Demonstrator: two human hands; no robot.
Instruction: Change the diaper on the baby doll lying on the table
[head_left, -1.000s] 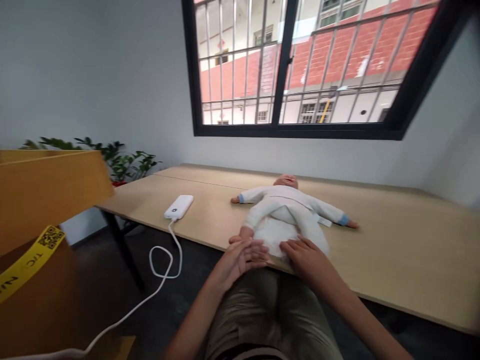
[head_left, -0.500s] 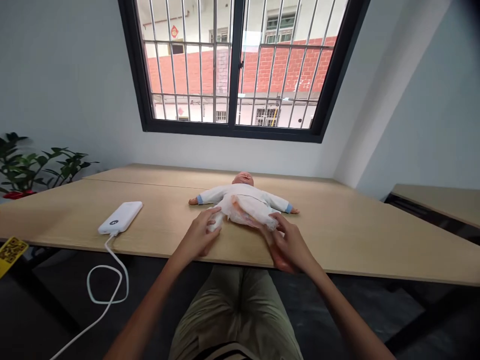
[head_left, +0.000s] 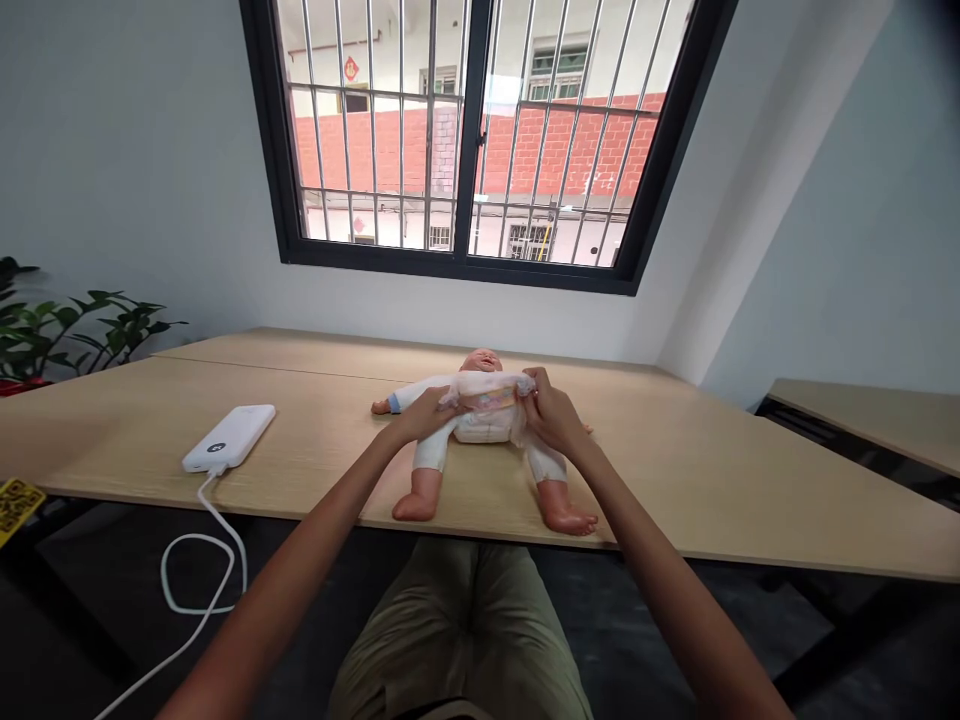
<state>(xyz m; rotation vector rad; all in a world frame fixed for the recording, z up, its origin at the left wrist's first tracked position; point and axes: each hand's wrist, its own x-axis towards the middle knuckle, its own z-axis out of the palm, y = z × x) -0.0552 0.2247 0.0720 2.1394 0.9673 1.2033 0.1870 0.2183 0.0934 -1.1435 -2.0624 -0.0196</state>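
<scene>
A baby doll [head_left: 425,492] in white clothes with blue cuffs lies on its back on the table, head away from me and bare feet near the front edge. Over its belly is a white diaper [head_left: 486,430] with a coloured print. My left hand [head_left: 429,412] pinches the diaper's upper edge at one side. At the other side my right hand [head_left: 551,408] grips the opposite corner, so the edge is stretched between both hands. The doll's arm on the right is mostly hidden behind my right hand.
A white power bank [head_left: 231,438] with a cable [head_left: 217,510] hanging over the edge lies on the left of the wooden table [head_left: 705,460]. A leafy plant [head_left: 112,325] stands at far left. Beyond the table is a barred window [head_left: 465,262]; another table [head_left: 877,410] stands right.
Both hands have moved from the doll's legs up to its waist, drawing the diaper's edge up over the belly. The doll's legs and feet now show between my arms.
</scene>
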